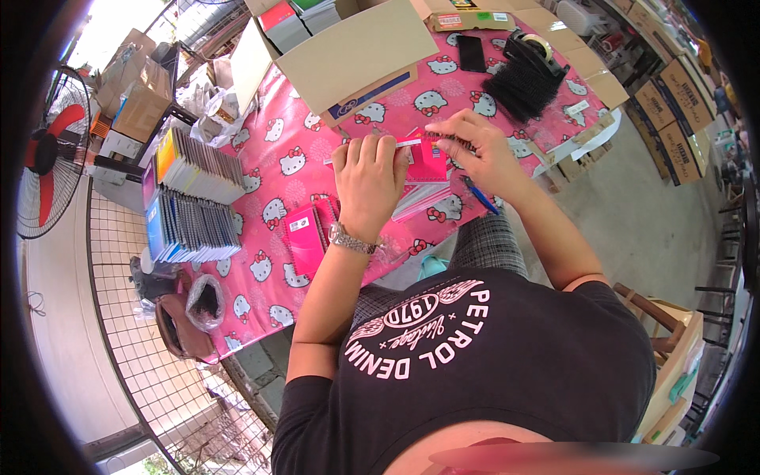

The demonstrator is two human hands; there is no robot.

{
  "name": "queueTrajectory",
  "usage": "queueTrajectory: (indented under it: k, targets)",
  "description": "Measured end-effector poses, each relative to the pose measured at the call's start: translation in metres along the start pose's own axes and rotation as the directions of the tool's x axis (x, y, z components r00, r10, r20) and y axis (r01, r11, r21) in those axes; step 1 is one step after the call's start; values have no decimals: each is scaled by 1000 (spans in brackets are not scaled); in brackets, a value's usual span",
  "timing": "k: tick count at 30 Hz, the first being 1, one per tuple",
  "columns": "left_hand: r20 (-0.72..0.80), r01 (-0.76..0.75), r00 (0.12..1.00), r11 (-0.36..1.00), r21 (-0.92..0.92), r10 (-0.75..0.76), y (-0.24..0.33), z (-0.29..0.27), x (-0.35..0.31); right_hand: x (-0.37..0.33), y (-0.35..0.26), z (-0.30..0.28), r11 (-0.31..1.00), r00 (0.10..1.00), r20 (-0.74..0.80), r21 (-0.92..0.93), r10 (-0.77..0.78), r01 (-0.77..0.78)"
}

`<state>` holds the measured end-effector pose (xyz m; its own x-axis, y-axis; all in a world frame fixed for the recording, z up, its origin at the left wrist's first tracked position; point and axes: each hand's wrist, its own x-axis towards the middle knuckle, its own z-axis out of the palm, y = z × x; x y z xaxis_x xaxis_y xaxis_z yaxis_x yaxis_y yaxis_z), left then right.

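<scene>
A pink-covered notebook [428, 165] lies in front of me at the table's near side. My left hand [369, 176], with a metal watch on its wrist, is closed over the notebook's left part, its fingers curled. My right hand [480, 150] pinches a black spiral binding coil [453, 141] along the notebook's far edge. How far the coil is threaded is too small to tell. Under the notebook sits a stack of pink and white sheets [423, 199]. Blue-handled pliers [480, 196] lie to its right. Pink spiral notebooks [305, 240] rest left of my left forearm.
Two stacks of spiral notebooks [194, 226] stand at the left. A cardboard box [356, 59] is at the back. Black coils [522, 85], a phone [471, 54] and a tape roll [538, 46] lie back right. A fan [49, 150] stands far left.
</scene>
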<state>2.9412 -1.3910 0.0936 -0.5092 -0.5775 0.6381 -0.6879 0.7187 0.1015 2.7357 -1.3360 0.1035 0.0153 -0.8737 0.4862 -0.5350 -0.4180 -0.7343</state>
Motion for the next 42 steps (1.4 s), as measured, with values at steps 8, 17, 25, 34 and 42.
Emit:
queueTrajectory:
  k: [8, 17, 25, 34, 42]
  targets:
    - [30, 22, 999, 1000, -18, -21, 3, -3, -2, 7, 6, 2, 979, 988, 4, -129, -156, 155]
    - [65, 48, 997, 998, -29, -46, 3, -2, -2, 11, 2, -7, 998, 981, 194, 61, 22, -34]
    - [53, -77, 995, 996, -54, 80, 17, -1, 4, 24, -14, -24, 992, 925, 371, 56, 88, -117]
    - [133, -64, 987, 984, -165, 87, 17, -13, 2, -12, 197, 29, 760, 848, 1, -442, 531, -476]
    - [66, 3, 998, 1000, 18, -4, 15, -12, -4, -30, 205, 66, 659, 917, -71, -674, 393, -335]
